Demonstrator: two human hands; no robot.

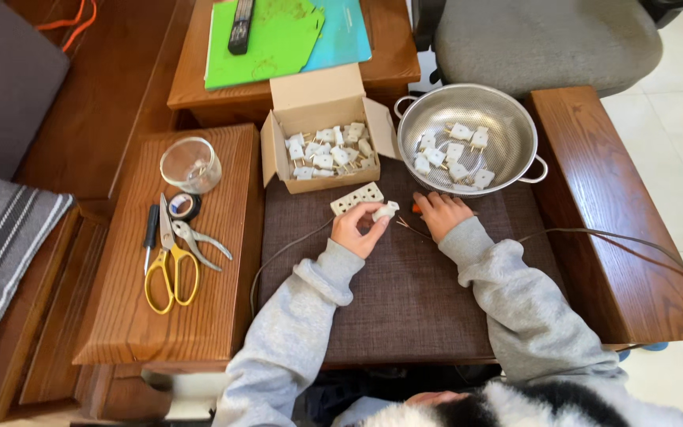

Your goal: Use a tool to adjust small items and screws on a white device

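You sit over a wooden worktop [618, 261] with a dark brown woven mat [405, 292] across its middle, pale floor tiles showing at the right edge of the frame and a grey padded chair [543, 35] at the top. Your left hand [359, 229], just left of centre, has its grip closed round a small white plug [385, 211], fingers and thumb pinching it above the mat. Your right hand [440, 213], just beside it to the right, rests fingers-down on the mat with its grip loosely curled over something orange; what that is you cannot tell, as only a sliver shows. A thin cable [594, 237] runs from between your hands off toward the right side of the frame. Just above your left hand lies a white socket strip [356, 198], tilted on the mat. Above that, an open cardboard box [322, 107] holds many white plugs, and to its right a metal colander [507, 150] holds several more. In the left part of the frame, on a separate wooden board, lie yellow-handled scissors [169, 273], pliers [199, 241], a dark screwdriver [150, 233], a roll of tape [184, 206] and a small glass bowl [190, 164]. At upper centre, green and blue sheets [278, 39] carry a dark remote control [240, 25].
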